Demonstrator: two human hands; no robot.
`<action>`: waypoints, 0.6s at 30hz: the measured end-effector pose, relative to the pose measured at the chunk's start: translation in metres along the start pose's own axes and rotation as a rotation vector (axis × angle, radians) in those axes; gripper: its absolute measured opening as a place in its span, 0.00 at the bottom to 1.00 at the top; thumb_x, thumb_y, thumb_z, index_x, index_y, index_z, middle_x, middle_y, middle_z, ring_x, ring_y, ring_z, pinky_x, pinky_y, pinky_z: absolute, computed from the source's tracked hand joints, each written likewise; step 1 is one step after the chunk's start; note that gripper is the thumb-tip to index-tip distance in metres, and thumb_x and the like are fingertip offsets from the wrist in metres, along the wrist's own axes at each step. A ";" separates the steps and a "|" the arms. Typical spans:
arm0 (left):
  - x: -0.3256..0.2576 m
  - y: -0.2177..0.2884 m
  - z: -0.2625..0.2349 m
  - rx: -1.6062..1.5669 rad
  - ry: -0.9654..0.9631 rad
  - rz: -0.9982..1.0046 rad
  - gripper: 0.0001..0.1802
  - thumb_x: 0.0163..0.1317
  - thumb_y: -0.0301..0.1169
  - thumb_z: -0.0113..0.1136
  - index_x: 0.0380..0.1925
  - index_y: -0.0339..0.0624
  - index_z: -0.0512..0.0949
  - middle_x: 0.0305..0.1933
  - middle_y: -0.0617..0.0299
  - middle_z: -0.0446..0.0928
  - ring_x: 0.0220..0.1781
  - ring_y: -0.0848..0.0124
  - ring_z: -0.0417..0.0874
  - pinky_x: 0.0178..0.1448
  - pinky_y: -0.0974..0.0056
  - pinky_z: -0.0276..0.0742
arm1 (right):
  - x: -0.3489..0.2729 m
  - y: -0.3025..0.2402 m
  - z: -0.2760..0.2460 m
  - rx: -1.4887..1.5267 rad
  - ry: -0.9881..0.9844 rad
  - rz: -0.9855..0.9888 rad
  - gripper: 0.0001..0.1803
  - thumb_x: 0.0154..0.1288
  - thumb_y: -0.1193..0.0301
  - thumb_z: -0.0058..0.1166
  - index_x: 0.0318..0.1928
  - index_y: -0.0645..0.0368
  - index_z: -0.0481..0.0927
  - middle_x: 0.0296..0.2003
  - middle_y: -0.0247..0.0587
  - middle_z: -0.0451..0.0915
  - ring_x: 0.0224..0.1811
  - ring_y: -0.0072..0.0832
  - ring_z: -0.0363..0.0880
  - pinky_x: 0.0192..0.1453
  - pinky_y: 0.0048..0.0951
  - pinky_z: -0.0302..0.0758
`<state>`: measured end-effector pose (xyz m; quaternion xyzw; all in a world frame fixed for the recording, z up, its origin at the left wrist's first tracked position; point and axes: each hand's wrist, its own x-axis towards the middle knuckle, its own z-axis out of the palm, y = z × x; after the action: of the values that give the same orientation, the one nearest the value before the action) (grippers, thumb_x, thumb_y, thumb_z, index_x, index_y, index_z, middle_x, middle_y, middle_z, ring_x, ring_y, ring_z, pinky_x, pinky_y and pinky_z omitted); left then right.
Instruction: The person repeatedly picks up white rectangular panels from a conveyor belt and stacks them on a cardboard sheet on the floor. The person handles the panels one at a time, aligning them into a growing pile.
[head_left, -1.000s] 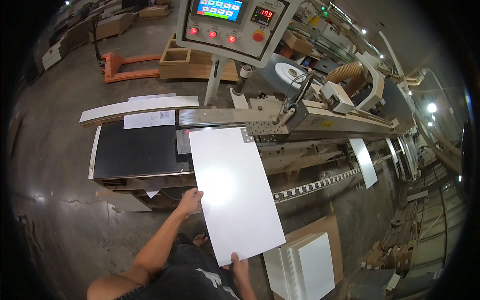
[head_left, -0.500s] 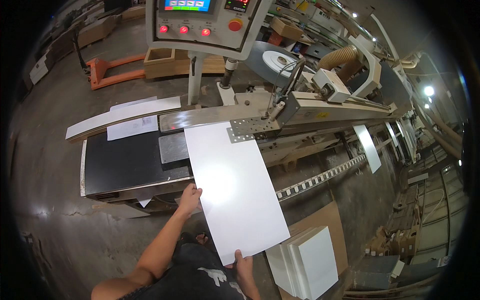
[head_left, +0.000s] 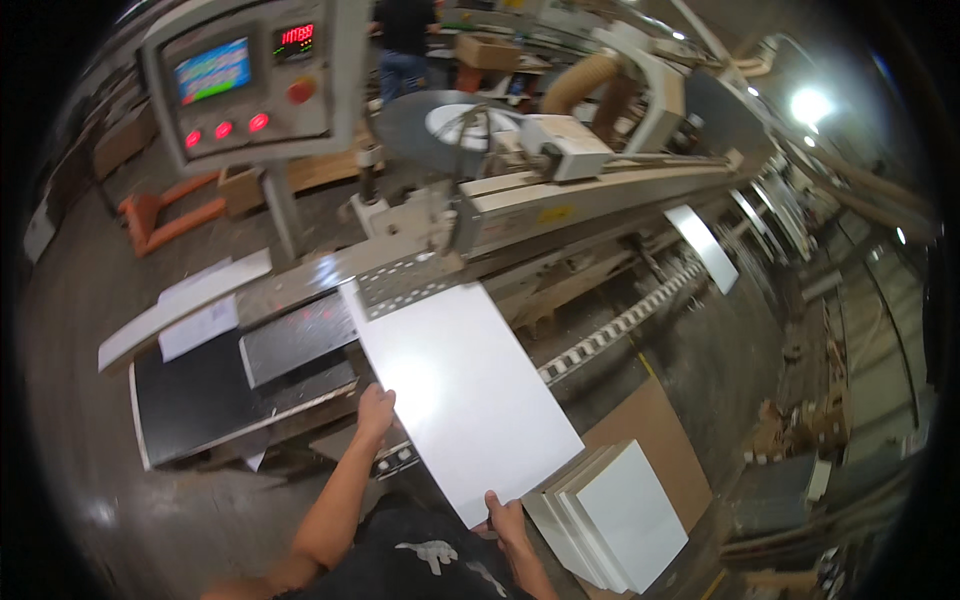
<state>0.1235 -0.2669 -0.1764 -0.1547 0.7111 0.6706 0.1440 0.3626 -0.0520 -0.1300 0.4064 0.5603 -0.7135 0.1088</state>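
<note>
A plain white rectangular panel (head_left: 465, 390) lies slanted in front of me, its far end under a perforated metal plate (head_left: 405, 285) on an edge-banding machine (head_left: 590, 205). My left hand (head_left: 376, 412) is closed on the panel's left edge, thumb on top. At the near corner, my right hand (head_left: 506, 520) grips the panel, its thumb above and its other fingers partly hidden below. Left of the panel's far end sits a grey metal block (head_left: 298, 338) on the machine's black table (head_left: 195, 400).
A stack of white panels (head_left: 630, 515) stands at near right against a brown board (head_left: 655, 435). The control box (head_left: 255, 85) rises on a post at far left. Behind it are an orange pallet jack (head_left: 170, 215) and another person (head_left: 403, 45). A toothed conveyor track (head_left: 620, 325) runs off rightward.
My view has swung right and tilted. Both hands keep their hold as the panel's far end shifts right, further under the perforated plate. Another person has come into view at the back.
</note>
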 end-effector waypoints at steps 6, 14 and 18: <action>0.014 0.018 0.047 -0.125 -0.071 -0.074 0.08 0.72 0.29 0.51 0.41 0.34 0.72 0.29 0.58 0.75 0.24 0.68 0.77 0.21 0.62 0.74 | 0.035 -0.030 -0.033 -0.143 0.154 0.009 0.38 0.71 0.56 0.56 0.55 0.87 0.62 0.43 0.64 0.78 0.28 0.45 0.86 0.23 0.40 0.85; 0.056 0.029 0.126 0.124 0.088 0.076 0.13 0.69 0.26 0.55 0.50 0.29 0.72 0.42 0.49 0.75 0.39 0.60 0.80 0.40 0.54 0.81 | 0.069 -0.049 -0.109 -0.247 0.044 -0.188 0.36 0.73 0.46 0.50 0.53 0.74 0.65 0.30 0.49 0.81 0.23 0.30 0.83 0.24 0.28 0.78; -0.036 0.074 0.237 0.469 0.258 0.850 0.30 0.62 0.19 0.57 0.64 0.28 0.63 0.66 0.41 0.63 0.68 0.49 0.66 0.72 0.50 0.62 | 0.048 0.012 -0.173 -0.094 0.147 -0.411 0.31 0.75 0.45 0.47 0.52 0.64 0.67 0.28 0.39 0.79 0.21 0.24 0.78 0.27 0.26 0.76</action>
<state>0.1254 -0.0251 -0.1083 0.1035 0.8548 0.4675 -0.2002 0.4180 0.1117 -0.1794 0.3289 0.6706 -0.6621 -0.0612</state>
